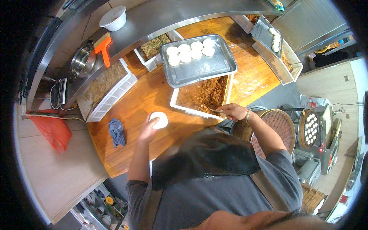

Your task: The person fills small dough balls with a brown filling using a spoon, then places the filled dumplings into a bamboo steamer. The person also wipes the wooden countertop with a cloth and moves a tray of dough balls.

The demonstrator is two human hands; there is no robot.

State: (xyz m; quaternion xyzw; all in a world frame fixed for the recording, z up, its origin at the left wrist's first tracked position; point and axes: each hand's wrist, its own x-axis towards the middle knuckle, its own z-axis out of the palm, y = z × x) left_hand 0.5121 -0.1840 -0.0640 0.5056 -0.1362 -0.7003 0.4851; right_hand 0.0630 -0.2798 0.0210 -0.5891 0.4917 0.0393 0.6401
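Observation:
A round white dough wrapper [160,120] lies in my left hand [149,128], the thumb on top of it. My right hand [236,111] grips the handle of a thin utensil [214,110]; its tip is in the brown chopped filling [211,93] of a white plastic bin [188,111]. Across the far side of that bin rests a metal tray [201,77] with several round dough wrappers [185,53] in two rows. To the left of my left hand a crumpled blue striped cloth [116,132] lies on the wooden table [135,105].
Filling bins stand at the left [126,82], back [156,61] and right [267,61], the last with a small tray [263,36] on it. An orange-handled brush [105,51] and a white bowl [115,23] are on the steel shelf [149,20]. A large round steamer [289,120] stands right.

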